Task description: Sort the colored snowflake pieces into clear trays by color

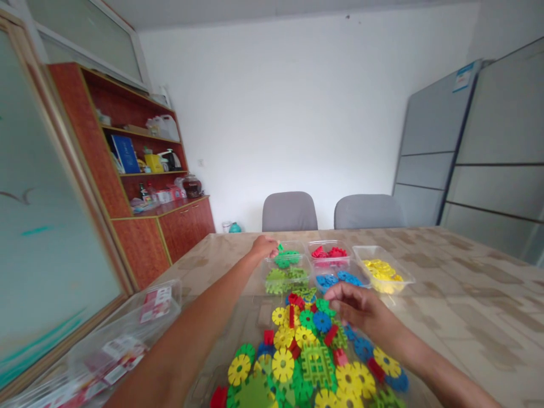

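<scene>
My left hand (266,247) is closed on a small green plastic piece (280,247), held over the clear tub of green toothed discs (287,259). My right hand (355,303) hovers at the far right edge of a mixed pile, fingers bent and apart, fingertips beside a green flower-shaped disc (325,306); whether they touch it I cannot tell. Yellow notched discs (283,364), blue discs (322,321), a lime-green lattice square (317,364) and red blocks (331,335) make up the pile between my forearms.
Other clear tubs hold lime-green pieces (278,280), red pieces (329,253), blue discs (342,279) and yellow pieces (382,272). Clear packaging with printed labels (155,303) lies at the table's left. Two grey chairs (289,211) stand beyond the patterned table (480,294).
</scene>
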Demonstrator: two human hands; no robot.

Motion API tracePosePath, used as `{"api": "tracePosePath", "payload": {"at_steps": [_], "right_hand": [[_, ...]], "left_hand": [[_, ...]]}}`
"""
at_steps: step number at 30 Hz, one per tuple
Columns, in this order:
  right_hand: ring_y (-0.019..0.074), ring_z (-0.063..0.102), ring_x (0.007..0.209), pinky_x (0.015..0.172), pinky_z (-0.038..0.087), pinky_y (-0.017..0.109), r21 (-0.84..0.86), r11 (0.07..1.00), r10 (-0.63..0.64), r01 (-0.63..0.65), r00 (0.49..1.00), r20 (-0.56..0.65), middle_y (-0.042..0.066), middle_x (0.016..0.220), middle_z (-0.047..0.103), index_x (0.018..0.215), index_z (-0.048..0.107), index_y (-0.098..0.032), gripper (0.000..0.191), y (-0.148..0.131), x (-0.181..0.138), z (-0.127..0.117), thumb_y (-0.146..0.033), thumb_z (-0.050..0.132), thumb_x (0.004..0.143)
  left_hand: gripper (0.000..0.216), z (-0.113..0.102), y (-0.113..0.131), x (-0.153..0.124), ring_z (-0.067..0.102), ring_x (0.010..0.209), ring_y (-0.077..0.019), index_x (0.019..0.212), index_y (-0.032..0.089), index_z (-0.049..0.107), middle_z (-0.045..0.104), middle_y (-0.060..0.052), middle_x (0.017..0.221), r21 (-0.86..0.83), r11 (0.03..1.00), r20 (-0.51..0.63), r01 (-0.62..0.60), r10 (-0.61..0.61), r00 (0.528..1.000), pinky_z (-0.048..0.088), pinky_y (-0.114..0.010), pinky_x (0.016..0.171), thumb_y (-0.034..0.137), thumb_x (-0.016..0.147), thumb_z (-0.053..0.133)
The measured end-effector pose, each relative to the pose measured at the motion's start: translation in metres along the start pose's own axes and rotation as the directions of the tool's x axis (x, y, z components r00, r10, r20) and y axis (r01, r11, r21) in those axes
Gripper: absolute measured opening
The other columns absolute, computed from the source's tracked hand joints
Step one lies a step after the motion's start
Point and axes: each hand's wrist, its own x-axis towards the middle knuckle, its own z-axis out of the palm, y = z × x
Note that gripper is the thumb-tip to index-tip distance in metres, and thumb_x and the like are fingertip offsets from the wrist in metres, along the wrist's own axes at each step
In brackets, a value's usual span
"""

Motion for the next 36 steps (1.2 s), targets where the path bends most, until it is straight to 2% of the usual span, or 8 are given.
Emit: {"api": "tracePosePath", "payload": {"at_steps": [9,12,15,18,22,25,33,36], "right_hand": [[0.0105,0.049,0.052,0.048,0.04,0.022,-0.114,0.993,-0.011,0.015,0.999,0.038,-0.003,0.065,0.058,0.09,0.062,-0.02,0.036,-0.02,-0.003,-0.032,-0.055,0.06,0.081],[0.013,0.053,0.057,0.052,0.041,0.024,-0.307,0.951,-0.022,0.046,0.997,0.079,0.0,0.071,0.062,0.091,0.063,-0.02,0.027,-0.018,-0.008,-0.044,-0.045,0.054,0.086],[0.0166,0.056,0.061,0.054,0.042,0.027,-0.576,0.815,0.027,0.052,0.991,0.128,0.003,0.073,0.065,0.092,0.066,-0.019,0.021,-0.012,-0.014,-0.049,-0.031,0.049,0.087],[0.0214,0.063,0.074,0.064,0.047,0.031,-0.689,0.723,0.132,0.05,0.969,0.209,0.008,0.082,0.069,0.1,0.067,-0.018,0.025,-0.007,-0.02,-0.042,-0.02,0.046,0.086],[0.0251,0.063,0.099,0.085,0.048,0.035,-0.676,0.731,0.17,0.09,0.936,0.307,0.01,0.106,0.069,0.103,0.069,-0.02,0.03,-0.003,-0.024,-0.021,-0.013,0.047,0.083],[0.0228,0.064,0.091,0.078,0.051,0.032,-0.64,0.761,0.165,0.104,0.923,0.347,0.007,0.101,0.07,0.101,0.069,-0.022,0.027,-0.002,-0.025,-0.01,-0.014,0.05,0.083],[0.0231,0.06,0.102,0.088,0.046,0.035,-0.653,0.732,0.037,0.192,0.947,0.319,0.008,0.108,0.065,0.107,0.063,-0.02,0.042,0.015,-0.019,-0.003,-0.001,0.046,0.074],[0.0216,0.061,0.091,0.078,0.047,0.032,-0.686,0.701,0.045,0.194,0.949,0.314,0.008,0.099,0.063,0.098,0.062,-0.018,0.038,0.027,-0.015,0.005,0.001,0.048,0.069]], "left_hand": [[0.03,-0.002,-0.012,-0.017,0.061,0.097,-0.0229,0.117,0.015,0.056,0.058,-0.008,0.116,0.151,0.986,0.088,-0.076,0.063,0.994,0.053,-0.041,0.081,0.032,0.092,0.056],[0.022,-0.009,-0.02,-0.042,0.062,0.089,-0.0192,0.107,0.013,0.062,0.065,-0.008,0.103,0.207,0.972,0.159,-0.108,0.076,0.984,0.051,-0.036,0.079,0.027,0.09,0.058],[0.018,-0.019,-0.03,-0.079,0.062,0.086,-0.0201,0.096,0.015,0.069,0.07,-0.006,0.096,0.261,0.955,0.218,-0.141,0.084,0.972,0.048,-0.029,0.076,0.024,0.081,0.062],[0.023,-0.028,-0.041,-0.107,0.062,0.089,-0.0206,0.102,0.018,0.068,0.069,-0.005,0.102,0.375,0.903,0.295,-0.208,0.096,0.951,0.046,-0.027,0.074,0.024,0.081,0.059],[0.025,-0.032,-0.047,-0.124,0.057,0.105,-0.021,0.108,0.023,0.064,0.065,-0.004,0.113,0.484,0.794,0.496,-0.368,0.098,0.863,0.04,-0.029,0.091,0.023,0.085,0.057],[0.02,-0.031,-0.037,-0.129,0.058,0.101,-0.0207,0.104,0.024,0.063,0.065,-0.002,0.105,0.495,0.771,0.6,-0.401,0.03,0.799,0.04,-0.028,0.089,0.025,0.085,0.06],[0.036,-0.033,-0.011,-0.144,0.055,0.1,-0.0211,0.103,0.024,0.059,0.057,0.0,0.109,0.547,0.747,0.655,-0.379,-0.099,0.749,0.038,-0.026,0.084,0.026,0.071,0.076],[0.035,-0.039,-0.009,-0.145,0.054,0.1,-0.0208,0.098,0.022,0.058,0.056,0.0,0.107,0.576,0.737,0.652,-0.354,-0.153,0.743,0.038,-0.025,0.083,0.021,0.069,0.076]]}}
